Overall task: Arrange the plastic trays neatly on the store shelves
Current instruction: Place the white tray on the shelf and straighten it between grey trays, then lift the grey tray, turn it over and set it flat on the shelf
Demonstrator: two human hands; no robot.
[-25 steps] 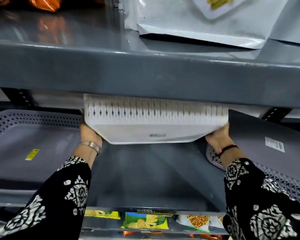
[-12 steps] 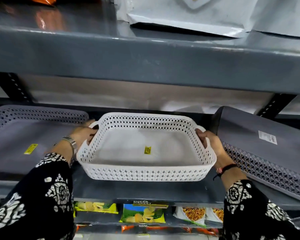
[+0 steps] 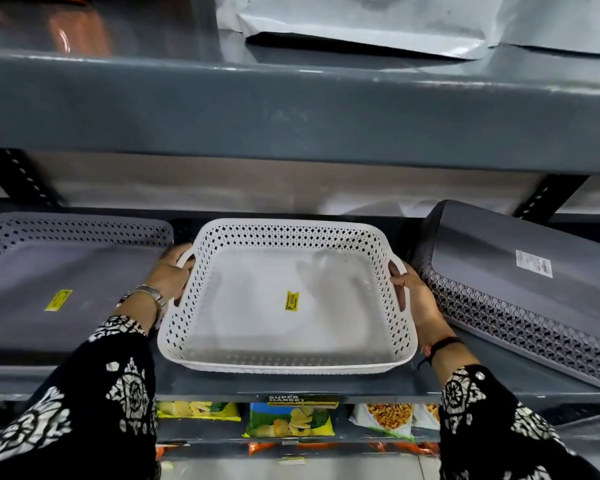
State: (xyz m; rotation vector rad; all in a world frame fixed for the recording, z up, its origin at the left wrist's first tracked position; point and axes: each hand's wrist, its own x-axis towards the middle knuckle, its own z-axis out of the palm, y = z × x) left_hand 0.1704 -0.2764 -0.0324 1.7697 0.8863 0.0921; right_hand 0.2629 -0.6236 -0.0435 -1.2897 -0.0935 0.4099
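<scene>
A grey metal store shelf (image 3: 291, 384) runs across the view, with another shelf (image 3: 291, 112) close overhead and black slotted brackets (image 3: 25, 178) at the back corners.

The white tray (image 3: 286, 299) sits upright in the middle of the shelf, its front edge near the shelf lip. Its walls are pierced with small diamond holes, and a yellow price sticker (image 3: 292, 300) lies on its floor. The left hand (image 3: 168, 271) holds the tray's left handle, fingers closed over the loop. The right hand (image 3: 414, 296) holds the right handle, fingers curled through the slot and clamped on it. A metal bangle (image 3: 151, 293) circles the left wrist and a dark thread band (image 3: 442, 344) the right; both sleeves (image 3: 94, 403) are black with white prints.

Just left of the white tray lies a grey tray (image 3: 49, 271), upright, with its own yellow sticker (image 3: 58, 300). To the right a second grey tray (image 3: 520, 282) is turned bottom-up and tilted, a white label (image 3: 533, 263) on its base, close beside the right hand.

Pale plastic bags (image 3: 378, 26) rest on the upper shelf. Below the lip, a "Super Market" tag (image 3: 300, 399) hangs above snack packets (image 3: 290, 419).
</scene>
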